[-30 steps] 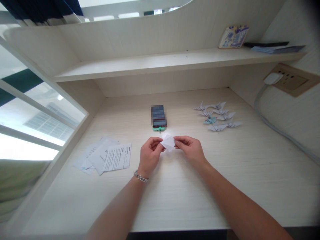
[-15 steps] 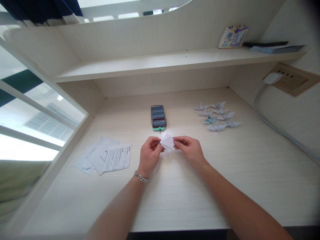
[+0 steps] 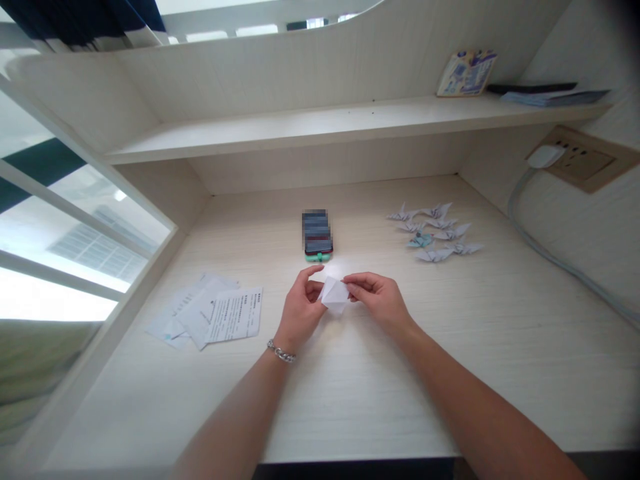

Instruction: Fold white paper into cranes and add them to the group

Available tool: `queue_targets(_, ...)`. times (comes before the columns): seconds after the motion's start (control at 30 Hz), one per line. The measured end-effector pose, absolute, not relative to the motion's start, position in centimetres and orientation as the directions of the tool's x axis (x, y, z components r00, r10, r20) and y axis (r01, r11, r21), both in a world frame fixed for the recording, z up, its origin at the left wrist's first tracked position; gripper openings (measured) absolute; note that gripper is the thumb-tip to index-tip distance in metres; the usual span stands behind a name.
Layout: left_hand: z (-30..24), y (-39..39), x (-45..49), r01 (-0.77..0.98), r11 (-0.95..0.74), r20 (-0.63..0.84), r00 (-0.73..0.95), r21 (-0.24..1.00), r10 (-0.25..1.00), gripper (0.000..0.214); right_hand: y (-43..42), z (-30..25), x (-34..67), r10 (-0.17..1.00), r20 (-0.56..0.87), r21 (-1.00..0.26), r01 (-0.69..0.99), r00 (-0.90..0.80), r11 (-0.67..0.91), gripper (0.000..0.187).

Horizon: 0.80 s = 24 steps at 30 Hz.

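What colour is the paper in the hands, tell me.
White: the paper, seen in the head view.

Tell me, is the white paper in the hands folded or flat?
Folded. The white paper shows angled facets and a pointed lower tip, pinched between the left hand and right hand.

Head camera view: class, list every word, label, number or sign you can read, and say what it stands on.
Nothing here can be read.
Printed sheets on the desk: lines of dark print, too small to read.
Card leaning on the shelf: blue print, blurred.
Phone: screen blurred out.
Folded paper between left hand and right hand: no print shows.
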<state>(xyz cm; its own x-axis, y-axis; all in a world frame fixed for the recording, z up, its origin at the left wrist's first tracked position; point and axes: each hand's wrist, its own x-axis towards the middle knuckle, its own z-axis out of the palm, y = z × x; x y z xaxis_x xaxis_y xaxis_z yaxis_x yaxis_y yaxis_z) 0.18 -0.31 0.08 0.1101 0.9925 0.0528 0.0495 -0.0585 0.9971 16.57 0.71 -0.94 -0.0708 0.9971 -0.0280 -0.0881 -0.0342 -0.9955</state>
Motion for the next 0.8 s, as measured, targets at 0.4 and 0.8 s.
queue_targets(0.4,0.05,-0.46,0.13,0.146,-0.1,0.074,0.172,0.984,0.982,0.022,0.81,-1.8,16.38,0.957,-0.161,-0.945,-0.244,-0.239,-0.22,0.029)
queue_targets(0.8,0.57,-0.91,0.8,0.211,-0.128,0.109,0.099,0.969,0.989,0.016,0.61,-1.08,16.39,0.927,-0.246,-0.905,-0.274,-0.284,-0.324,0.026)
